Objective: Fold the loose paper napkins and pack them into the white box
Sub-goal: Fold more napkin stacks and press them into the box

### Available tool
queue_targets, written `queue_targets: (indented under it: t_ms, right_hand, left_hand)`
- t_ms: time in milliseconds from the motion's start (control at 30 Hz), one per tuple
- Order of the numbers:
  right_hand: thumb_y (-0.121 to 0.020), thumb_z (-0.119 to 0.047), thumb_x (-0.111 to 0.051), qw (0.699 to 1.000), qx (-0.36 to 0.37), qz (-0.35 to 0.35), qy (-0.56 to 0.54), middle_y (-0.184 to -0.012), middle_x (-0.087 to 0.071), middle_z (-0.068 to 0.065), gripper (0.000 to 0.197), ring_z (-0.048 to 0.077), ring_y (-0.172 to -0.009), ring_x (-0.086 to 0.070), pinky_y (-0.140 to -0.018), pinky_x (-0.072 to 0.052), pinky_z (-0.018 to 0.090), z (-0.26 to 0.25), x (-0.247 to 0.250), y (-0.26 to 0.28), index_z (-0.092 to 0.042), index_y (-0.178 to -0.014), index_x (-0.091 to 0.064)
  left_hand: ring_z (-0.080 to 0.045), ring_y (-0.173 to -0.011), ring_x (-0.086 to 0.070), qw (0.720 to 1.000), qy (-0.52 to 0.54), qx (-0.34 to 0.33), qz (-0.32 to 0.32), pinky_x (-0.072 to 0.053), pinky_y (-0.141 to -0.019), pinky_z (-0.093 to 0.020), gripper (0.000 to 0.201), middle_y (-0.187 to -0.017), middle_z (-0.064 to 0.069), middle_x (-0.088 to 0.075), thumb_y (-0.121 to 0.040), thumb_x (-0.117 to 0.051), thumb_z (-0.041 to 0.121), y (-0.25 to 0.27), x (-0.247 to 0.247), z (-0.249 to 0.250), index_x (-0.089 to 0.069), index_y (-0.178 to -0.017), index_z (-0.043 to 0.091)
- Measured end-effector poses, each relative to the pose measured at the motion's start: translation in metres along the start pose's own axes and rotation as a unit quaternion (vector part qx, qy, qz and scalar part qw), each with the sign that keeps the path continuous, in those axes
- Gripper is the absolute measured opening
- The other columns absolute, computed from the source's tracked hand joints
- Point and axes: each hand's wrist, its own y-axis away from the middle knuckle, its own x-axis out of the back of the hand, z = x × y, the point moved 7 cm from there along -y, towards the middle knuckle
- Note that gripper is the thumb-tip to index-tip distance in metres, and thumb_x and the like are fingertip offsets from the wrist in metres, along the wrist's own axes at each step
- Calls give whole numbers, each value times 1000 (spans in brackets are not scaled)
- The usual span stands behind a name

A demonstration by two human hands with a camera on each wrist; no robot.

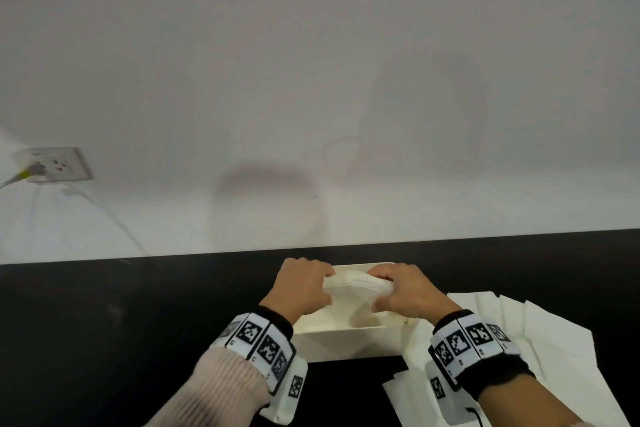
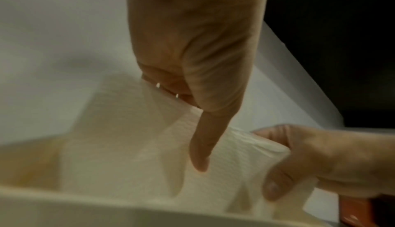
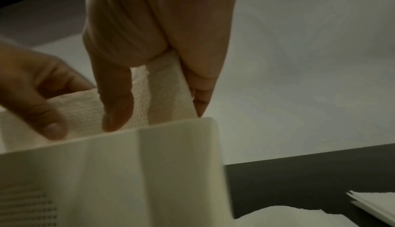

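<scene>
A white box [image 1: 349,343] stands open on the black table, just in front of me. Both hands hold one stack of folded white napkins [image 1: 353,282] over the box's opening. My left hand [image 1: 304,284] grips the stack's left end, thumb on the near side. My right hand [image 1: 405,289] grips the right end. The left wrist view shows the napkins [image 2: 132,148] bent down inside the box, my thumb [image 2: 200,146] pressing on them. The right wrist view has the napkins [image 3: 162,92] pinched between thumb and fingers above the box wall [image 3: 128,171].
Loose unfolded napkins [image 1: 540,336] lie spread on the table to the right of the box, reaching the near edge. A white wall rises behind the table, with a socket and plugged cable [image 1: 52,165] at far left. Bare black tabletop [image 1: 104,322] lies to the left.
</scene>
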Motion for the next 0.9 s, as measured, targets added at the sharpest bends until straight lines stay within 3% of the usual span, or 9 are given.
queue_targets:
  t_ms: [167,333,467,567,667,733,800,900]
  right_hand:
    - [-74,-9,-75,999,3,12,30,-90,-59,-7,33,6,-73,-56,-53,-41,6,-3,-2,-3,-19,-104,-70]
    - [-73,-13,-77,998,3,58,7,-88,-62,-12,28,5,-80,-59,-60,-42,6,2,13,-2,-21,-99,-71]
    - [-71,-10,-78,999,-31,35,-17,-105,-59,-5,56,10,-87,-58,-58,-47,12,13,8,0,-29,-120,-58]
    - [-71,-8,-78,998,-33,26,-41,-110,-54,-6,77,11,-94,-55,-58,-46,11,15,6,1,-31,-135,-44]
    - [-66,-11,-83,992,-17,77,-96,-122,-49,-5,94,10,-108,-49,-76,-45,13,13,18,4,-32,-142,-32]
    - [-62,-13,-86,976,-14,129,-173,-124,-48,-5,106,13,-115,-48,-96,-44,27,18,28,6,-30,-146,-25]
    - [-59,-16,-88,959,-16,148,-241,-125,-47,-7,115,18,-122,-48,-107,-40,38,23,31,8,-29,-148,-17]
    - [-59,-15,-88,952,-21,111,-286,-132,-50,-1,118,18,-124,-48,-108,-40,40,19,17,6,-28,-149,-13]
  left_hand:
    - [-25,-116,-52,998,-14,-10,-61,-43,-91,-35,36,-123,-7,-59,-88,-58,31,-8,-17,29,-56,-121,16]
    - [-24,-104,-59,999,27,-20,-16,-48,-81,-34,21,-107,-5,-66,-87,-58,26,-11,-4,27,-63,-106,18]
    - [-23,-110,-55,998,19,-4,-56,-43,-82,-31,41,-118,-3,-60,-83,-64,36,-11,-15,21,-57,-121,22]
    - [-23,-107,-57,998,10,3,-61,-42,-78,-31,39,-113,-4,-62,-83,-62,43,-13,-20,21,-59,-115,20]
    - [-22,-102,-60,999,27,2,-44,-45,-77,-32,29,-106,-3,-66,-86,-58,39,-13,-7,21,-63,-106,19]
    - [-21,-99,-61,996,83,20,-17,-47,-78,-32,29,-104,-1,-66,-85,-59,40,-11,7,16,-64,-106,20]
    - [-19,-93,-63,972,227,46,34,-50,-77,-28,29,-100,1,-66,-84,-64,38,-7,23,6,-65,-108,21]
    - [-15,-87,-65,866,488,69,82,-51,-73,-24,28,-98,1,-68,-82,-71,31,1,28,-2,-64,-105,18]
